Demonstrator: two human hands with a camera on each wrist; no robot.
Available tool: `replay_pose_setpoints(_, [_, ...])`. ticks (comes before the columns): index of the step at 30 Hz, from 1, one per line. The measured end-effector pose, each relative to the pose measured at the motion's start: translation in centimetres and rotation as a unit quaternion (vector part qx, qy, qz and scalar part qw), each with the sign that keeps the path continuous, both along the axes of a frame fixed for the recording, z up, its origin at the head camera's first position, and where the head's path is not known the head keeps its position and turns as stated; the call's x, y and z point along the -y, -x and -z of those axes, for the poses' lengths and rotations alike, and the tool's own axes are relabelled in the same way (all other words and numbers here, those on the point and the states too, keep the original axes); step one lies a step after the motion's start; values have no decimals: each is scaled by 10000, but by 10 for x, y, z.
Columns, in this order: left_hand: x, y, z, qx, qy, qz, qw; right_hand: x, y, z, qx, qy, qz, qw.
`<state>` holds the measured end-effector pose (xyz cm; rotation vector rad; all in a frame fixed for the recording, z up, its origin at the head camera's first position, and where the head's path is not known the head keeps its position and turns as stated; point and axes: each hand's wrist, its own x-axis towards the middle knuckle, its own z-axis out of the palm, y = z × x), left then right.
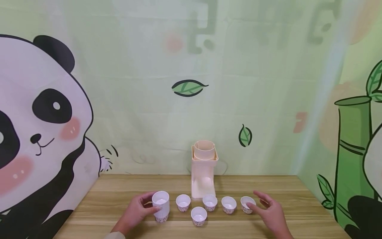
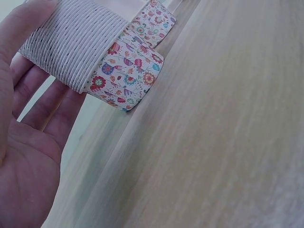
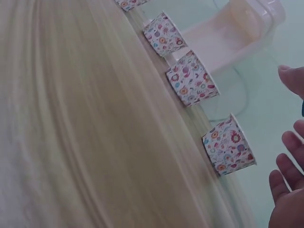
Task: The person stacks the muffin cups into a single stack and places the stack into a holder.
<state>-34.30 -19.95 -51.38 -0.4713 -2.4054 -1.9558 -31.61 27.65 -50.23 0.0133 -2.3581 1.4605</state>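
Note:
A tall stack of nested white paper cups (image 1: 161, 203) stands on the wooden table at the left. My left hand (image 1: 138, 212) grips its side, thumb in front and fingers behind. In the left wrist view the lowest cup (image 2: 128, 71) shows a colourful flower and bird print. At the right end of the row of single cups, my right hand (image 1: 271, 215) is held with fingers spread beside the last paper cup (image 1: 244, 201). Its thumb overlaps that cup in the head view, while the right wrist view shows a gap between the hand and the cup (image 3: 229, 146).
Several single printed cups stand upright between the hands, one of them (image 1: 198, 216) nearer the front. Behind them is a pale pink dispenser-like stand (image 1: 203, 181) with a round tube (image 1: 204, 151) on top. A panda-print cloth (image 1: 134, 99) hangs behind the table (image 1: 232, 230).

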Motion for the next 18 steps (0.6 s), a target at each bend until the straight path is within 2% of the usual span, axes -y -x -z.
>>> replay_pose_setpoints(11, [0, 0, -1, 52, -61, -9, 10000, -2, 13, 11, 265, 4, -331, 9991])
replay_pose_setpoints(18, [0, 1, 2, -1, -32, -7, 10000, -1, 18, 12, 464, -463, -236, 9976])
